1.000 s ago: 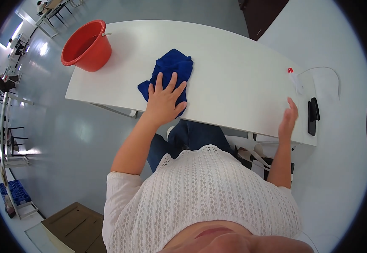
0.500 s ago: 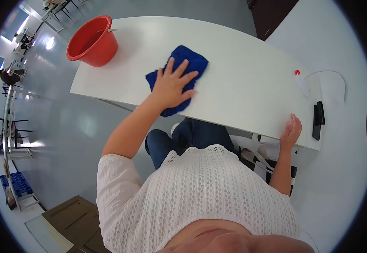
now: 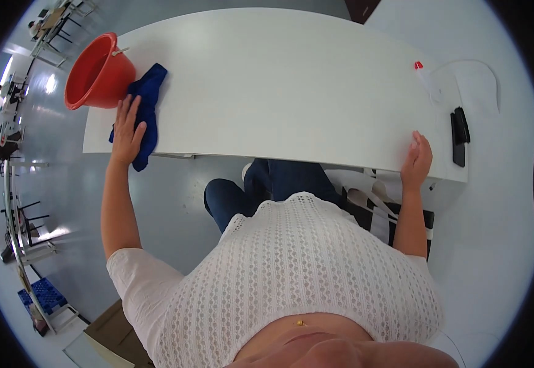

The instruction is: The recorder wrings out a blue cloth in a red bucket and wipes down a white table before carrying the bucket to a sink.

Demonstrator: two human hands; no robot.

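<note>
Stretched wide ahead of the torso [image 3: 307, 264].
Holding left hand [image 3: 127, 132] flat and face-down at its front left; right hand [image 3: 417, 161] loosely bent, front right.

Two hands [image 3: 127, 136] [image 3: 417, 162], one blue cloth [image 3: 150, 101], one red bucket [image 3: 112, 80], one white table [image 3: 279, 92], one stapler-shaped black item [image 3: 458, 141]

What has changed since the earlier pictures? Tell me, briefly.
The left hand and the blue cloth under it have moved left along the white table, to beside the red bucket. Nothing was let go. The bucket stays at the table's left end; the right hand stays empty at its right end.
</note>
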